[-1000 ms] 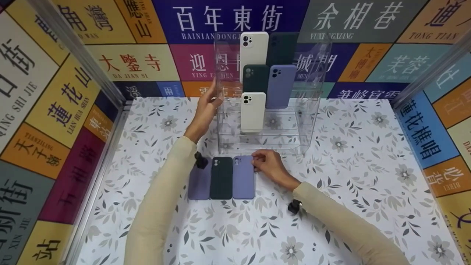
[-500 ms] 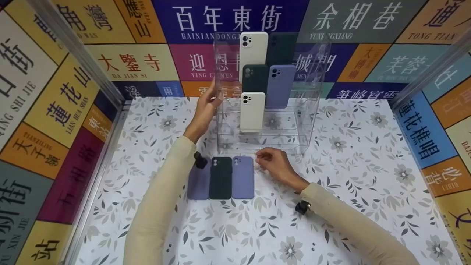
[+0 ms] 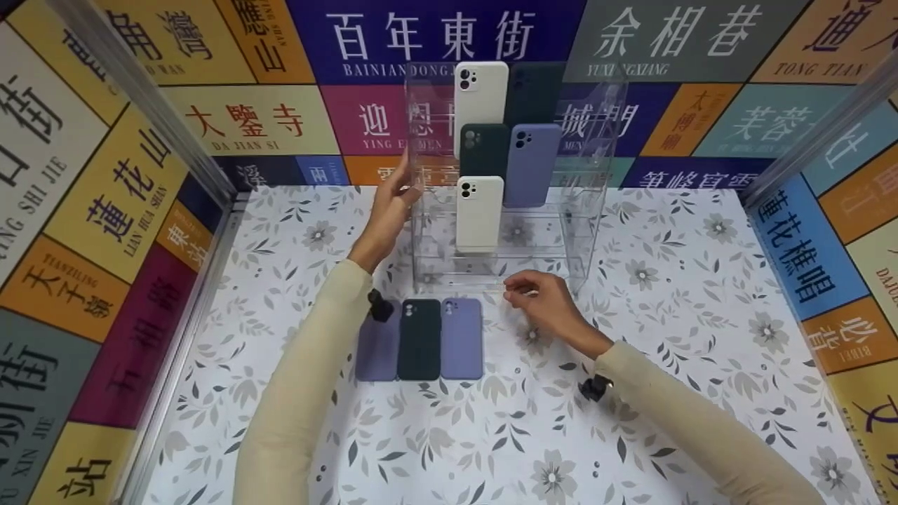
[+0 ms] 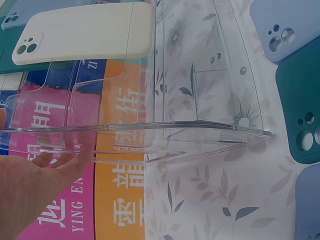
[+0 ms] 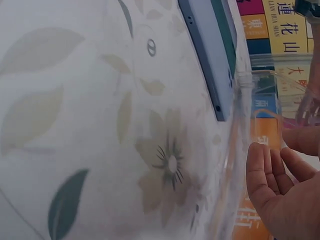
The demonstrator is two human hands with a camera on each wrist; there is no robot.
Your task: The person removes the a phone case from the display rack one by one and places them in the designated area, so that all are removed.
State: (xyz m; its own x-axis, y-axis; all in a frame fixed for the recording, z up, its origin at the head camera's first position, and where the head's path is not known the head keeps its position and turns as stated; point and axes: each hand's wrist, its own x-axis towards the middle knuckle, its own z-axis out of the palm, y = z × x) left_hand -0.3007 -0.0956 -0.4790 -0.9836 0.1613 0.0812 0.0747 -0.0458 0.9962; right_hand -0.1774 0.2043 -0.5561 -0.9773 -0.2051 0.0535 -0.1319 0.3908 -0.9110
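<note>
The left hand point(image 3: 388, 214) is clamped on the left side wall of a clear plastic tiered stand point(image 4: 175, 125), its thumb on one face and its fingers on the other. The right hand point(image 3: 551, 301) holds nothing; its fingers curl loosely, with the thumb apart from the fingertips. It is beside the stand's front base, and whether it touches the plastic I cannot tell.

Five phone cases stand upright, leaning back in the stand, to the right of the left hand. Highest are an upper white phone case point(image 3: 481, 98) and, farther from that hand, an upper dark green phone case point(image 3: 537, 95). Below them are a lower dark green phone case point(image 3: 483, 151) and an upright lavender phone case point(image 3: 532, 168). A lower white phone case point(image 3: 479, 214) is in front, beyond the right hand and to its left.

Three more lie in a row on the white leaf-and-flower-patterned tabletop point(image 3: 673, 315), nearer the person than the left hand: a left flat lavender case point(image 3: 377, 351), a flat dark green case point(image 3: 419, 340) and a right flat lavender case point(image 3: 461, 340). The last is nearest the right hand, just to its left and apart from it. The left wrist's black camera point(image 3: 380, 306) partly hides the first.
</note>
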